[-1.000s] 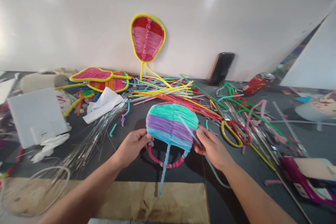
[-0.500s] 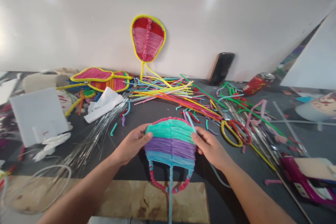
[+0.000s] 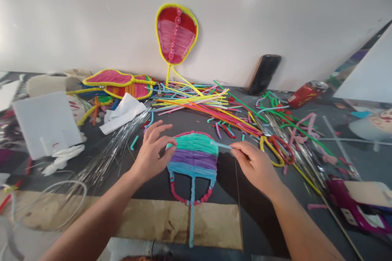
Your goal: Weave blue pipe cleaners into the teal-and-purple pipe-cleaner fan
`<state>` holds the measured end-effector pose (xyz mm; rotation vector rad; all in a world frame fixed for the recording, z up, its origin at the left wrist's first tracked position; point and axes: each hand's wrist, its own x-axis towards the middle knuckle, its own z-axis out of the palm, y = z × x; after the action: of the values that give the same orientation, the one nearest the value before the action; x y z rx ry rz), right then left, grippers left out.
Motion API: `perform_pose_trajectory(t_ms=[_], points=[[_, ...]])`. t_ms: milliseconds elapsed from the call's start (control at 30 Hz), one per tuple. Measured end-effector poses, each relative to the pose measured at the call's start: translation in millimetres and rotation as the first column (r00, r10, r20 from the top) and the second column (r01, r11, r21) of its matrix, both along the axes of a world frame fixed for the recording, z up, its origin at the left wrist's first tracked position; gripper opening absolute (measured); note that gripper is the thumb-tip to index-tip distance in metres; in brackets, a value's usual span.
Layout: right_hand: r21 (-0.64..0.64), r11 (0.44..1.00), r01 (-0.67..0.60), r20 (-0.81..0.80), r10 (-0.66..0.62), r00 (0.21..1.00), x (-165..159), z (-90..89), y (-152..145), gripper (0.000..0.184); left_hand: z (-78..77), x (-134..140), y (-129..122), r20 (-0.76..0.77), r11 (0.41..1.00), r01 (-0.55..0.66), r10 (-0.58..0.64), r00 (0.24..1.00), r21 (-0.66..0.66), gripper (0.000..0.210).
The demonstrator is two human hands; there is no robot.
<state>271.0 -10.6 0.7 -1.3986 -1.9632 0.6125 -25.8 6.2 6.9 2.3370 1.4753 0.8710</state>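
Observation:
A pipe-cleaner panel (image 3: 193, 157) with teal, purple and blue bands lies on the dark table. Its lower part is an open pink-and-blue loop, and a blue twisted stem (image 3: 192, 224) runs down over cardboard. My left hand (image 3: 154, 149) is at the panel's upper left edge, its outer fingers spread and the thumb and index tips close together; whether they touch the edge is unclear. Off the panel's right side, my right hand (image 3: 255, 165) pinches the end of a light-blue pipe cleaner (image 3: 223, 145), which stretches sideways to the teal band.
Loose pipe cleaners (image 3: 196, 104) lie behind the panel. A yellow-rimmed pink-and-red piece (image 3: 177, 34) leans on the wall beside a phone (image 3: 265, 74) and a red can (image 3: 308, 94). Scissors (image 3: 277, 151) and a magenta glue gun (image 3: 346, 204) are right; silver wires (image 3: 113, 142) are left.
The panel has gone down onto the table, away from me. My left hand has loosened and raised its fingers. My right hand has left the panel's edge and drawn the light-blue pipe cleaner outward.

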Motion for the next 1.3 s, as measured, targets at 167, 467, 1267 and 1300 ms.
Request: perform_pose_trajectory(t_ms=[167, 467, 1267, 1300], points=[[0.237, 0.968, -0.08, 0.107, 0.055, 0.993, -2, 4.8, -2, 0.026, 7.6, 9, -15, -0.202, 0.895, 0.396, -0.435, 0.878, -0.206, 0.021], [0.227, 0.947, -0.229, 0.369, 0.134, 0.92, -4, 3.1, -4, 0.02, -19.4, 9, -11, -0.276, 0.945, 0.285, -0.32, 0.906, -0.158, 0.028], [0.115, 0.95, -0.29, 0.475, 0.204, 0.856, -45, -17.1, -19, 0.013, -23.0, 26, -16, -0.326, 0.974, 0.228, -0.214, 0.921, 0.007, 0.018], [0.117, 0.953, -0.28, 0.473, 0.194, 0.86, -43, -16.6, -18, 0.014, -23.6, 26, -17, -0.341, 0.974, 0.228, -0.209, 0.916, 0.015, 0.018]])
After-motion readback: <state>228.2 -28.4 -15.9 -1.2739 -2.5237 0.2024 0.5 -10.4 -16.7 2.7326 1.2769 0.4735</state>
